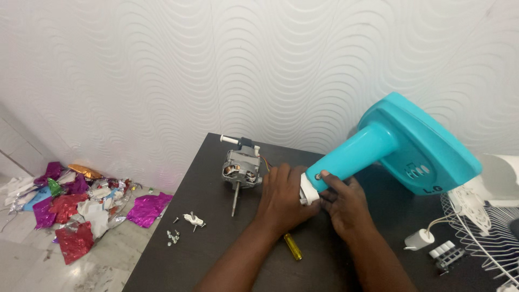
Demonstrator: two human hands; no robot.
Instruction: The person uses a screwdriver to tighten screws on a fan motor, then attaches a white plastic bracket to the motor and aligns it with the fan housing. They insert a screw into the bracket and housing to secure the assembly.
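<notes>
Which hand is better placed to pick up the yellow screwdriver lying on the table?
Probably the left hand. The yellow screwdriver lies just under its wrist, and it only rests on the white joint piece. The right hand supports the turquoise fan stand from below.

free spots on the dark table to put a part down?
Bare patches on the table: the near left corner below the loose screws, and the strip between the motor and the left edge. Crowded: the middle, where left hand and right hand grip the turquoise fan stand, and the right edge with wire grille.
</notes>
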